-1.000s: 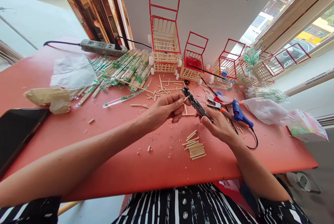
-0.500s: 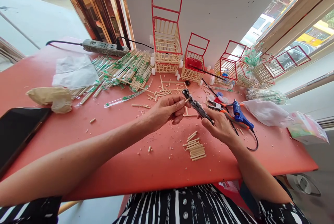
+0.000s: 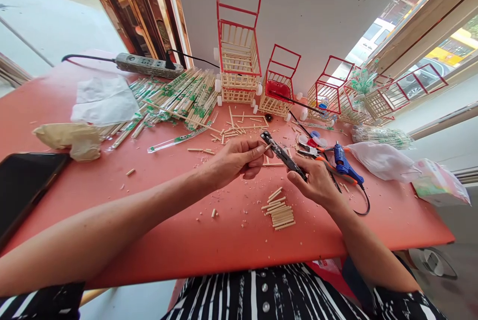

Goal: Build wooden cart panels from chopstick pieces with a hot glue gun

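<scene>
Above the middle of the red table (image 3: 157, 240), my left hand (image 3: 242, 158) is closed, pinching a short wooden stick (image 3: 268, 147) between thumb and fingers. The stick's tip meets the side of a long black utility knife (image 3: 283, 155) with whitish smears; its blade is hard to make out. My right hand (image 3: 311, 176) wraps around the knife's lower end. Just below both hands lies a small pile of cut sticks (image 3: 281, 213), mostly side by side. Single offcuts (image 3: 214, 213) and crumbs are scattered nearby.
Miniature stick-built carts (image 3: 241, 61) with red handles line the wall. Wrapped chopsticks (image 3: 182, 101) and a power strip (image 3: 147, 65) lie back left. A phone (image 3: 30, 185) rests at left. A blue glue gun (image 3: 345, 163) with its cord and orange-handled pliers (image 3: 311, 150) are at right.
The view has shifted slightly. Both hands keep nearly the same pose, with the stick still against the knife.
</scene>
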A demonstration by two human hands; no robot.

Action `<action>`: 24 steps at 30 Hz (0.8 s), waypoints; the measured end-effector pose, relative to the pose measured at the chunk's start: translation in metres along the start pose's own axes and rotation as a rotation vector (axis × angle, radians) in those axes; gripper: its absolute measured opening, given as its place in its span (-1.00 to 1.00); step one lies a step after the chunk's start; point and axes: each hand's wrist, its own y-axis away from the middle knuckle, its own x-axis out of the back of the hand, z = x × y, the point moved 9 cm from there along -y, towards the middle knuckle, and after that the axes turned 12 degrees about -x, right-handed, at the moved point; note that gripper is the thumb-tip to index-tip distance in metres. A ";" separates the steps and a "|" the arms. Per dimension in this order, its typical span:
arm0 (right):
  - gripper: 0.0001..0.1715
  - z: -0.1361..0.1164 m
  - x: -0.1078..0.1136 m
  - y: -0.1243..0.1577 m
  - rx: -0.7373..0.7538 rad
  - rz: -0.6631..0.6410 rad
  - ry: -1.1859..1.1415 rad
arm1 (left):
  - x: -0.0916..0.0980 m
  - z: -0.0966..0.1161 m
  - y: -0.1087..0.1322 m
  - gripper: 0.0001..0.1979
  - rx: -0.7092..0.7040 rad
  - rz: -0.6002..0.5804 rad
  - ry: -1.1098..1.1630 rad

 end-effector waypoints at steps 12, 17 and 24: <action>-0.11 0.027 0.010 -0.007 -0.191 0.147 -0.287 | -0.005 -0.005 -0.002 -0.64 0.076 -0.023 0.140; 0.00 0.031 0.014 -0.013 -0.211 0.095 -0.315 | -0.002 -0.004 -0.003 -0.72 0.082 -0.027 0.167; -0.07 0.007 0.000 -0.005 -0.066 -0.048 -0.059 | -0.002 -0.004 -0.003 -0.75 0.068 -0.026 0.178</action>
